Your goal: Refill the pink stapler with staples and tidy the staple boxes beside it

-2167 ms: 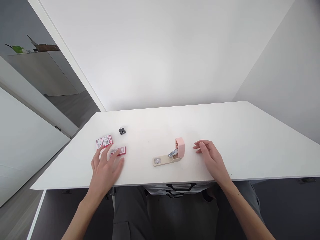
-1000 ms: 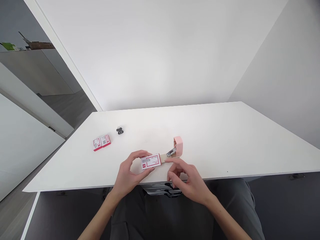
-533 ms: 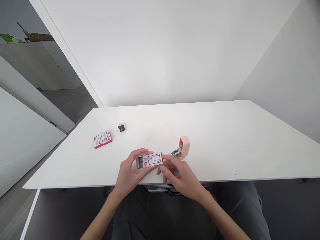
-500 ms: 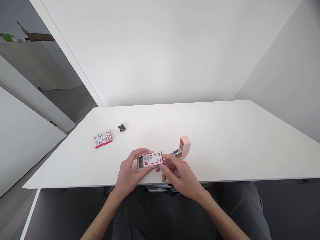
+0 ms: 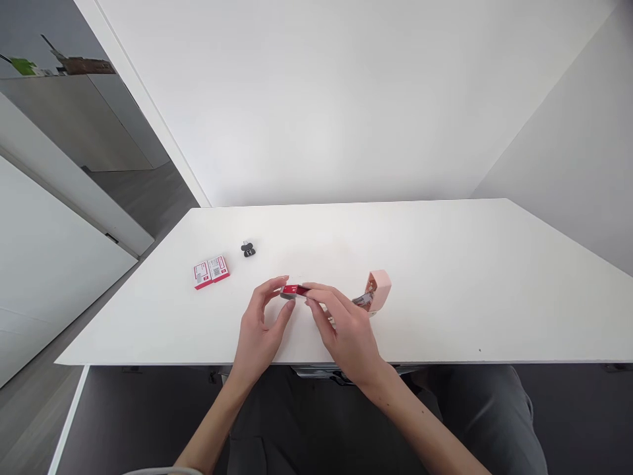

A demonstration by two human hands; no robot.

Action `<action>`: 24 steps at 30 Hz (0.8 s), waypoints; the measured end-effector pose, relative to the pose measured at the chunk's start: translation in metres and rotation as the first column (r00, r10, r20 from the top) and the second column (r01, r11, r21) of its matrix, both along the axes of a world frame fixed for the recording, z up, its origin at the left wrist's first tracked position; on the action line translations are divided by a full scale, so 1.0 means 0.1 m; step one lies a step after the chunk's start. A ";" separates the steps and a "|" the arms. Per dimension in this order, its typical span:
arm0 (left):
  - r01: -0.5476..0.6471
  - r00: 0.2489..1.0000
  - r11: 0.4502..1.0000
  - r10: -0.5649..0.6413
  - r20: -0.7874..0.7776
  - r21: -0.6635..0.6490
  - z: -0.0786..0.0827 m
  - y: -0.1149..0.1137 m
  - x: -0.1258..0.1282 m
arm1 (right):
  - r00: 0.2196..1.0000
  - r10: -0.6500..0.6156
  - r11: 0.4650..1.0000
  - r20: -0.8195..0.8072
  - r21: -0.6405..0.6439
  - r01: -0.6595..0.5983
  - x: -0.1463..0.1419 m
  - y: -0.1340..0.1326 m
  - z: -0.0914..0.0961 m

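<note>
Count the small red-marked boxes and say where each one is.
3. The first box and second box lie side by side on the left of the table; the third box, partly covered, is between the left hand and right hand.

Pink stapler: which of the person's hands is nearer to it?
Right. The right hand partly hides the stapler; the left hand is farther off to the left.

A white table point(image 5: 445, 284) before a pale, softly lit wall point(image 5: 316, 99) — dark grey floor point(image 5: 148, 194) off to the left.
</note>
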State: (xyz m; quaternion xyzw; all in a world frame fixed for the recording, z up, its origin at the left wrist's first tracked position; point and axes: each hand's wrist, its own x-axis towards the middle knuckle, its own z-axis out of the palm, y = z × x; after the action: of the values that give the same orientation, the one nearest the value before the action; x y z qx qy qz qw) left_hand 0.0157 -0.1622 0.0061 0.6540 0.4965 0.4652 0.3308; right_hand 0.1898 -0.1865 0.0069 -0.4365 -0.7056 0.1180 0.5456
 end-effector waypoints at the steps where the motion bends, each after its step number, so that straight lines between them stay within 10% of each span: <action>1: -0.006 1.000 1.000 0.006 0.023 -0.008 -0.02 0.01 0.00 | 1.000 -0.012 0.999 0.012 0.052 0.011 -0.01 0.02 0.00; 12: -0.019 0.988 0.999 0.026 0.152 -0.045 -0.08 0.06 -0.02 | 0.980 0.032 0.976 0.197 0.207 -0.073 0.02 0.05 -0.20; 24: -0.092 0.985 0.991 0.105 0.136 -0.099 -0.10 0.08 -0.02 | 0.998 0.031 0.996 -0.052 0.081 -0.026 -0.01 0.05 0.00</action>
State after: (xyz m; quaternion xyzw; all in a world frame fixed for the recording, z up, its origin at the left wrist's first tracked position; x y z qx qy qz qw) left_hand 0.0138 -0.1540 -0.0036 0.5782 0.5247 0.5026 0.3712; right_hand 0.1883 -0.1810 0.0067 -0.4008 -0.7012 0.1088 0.5795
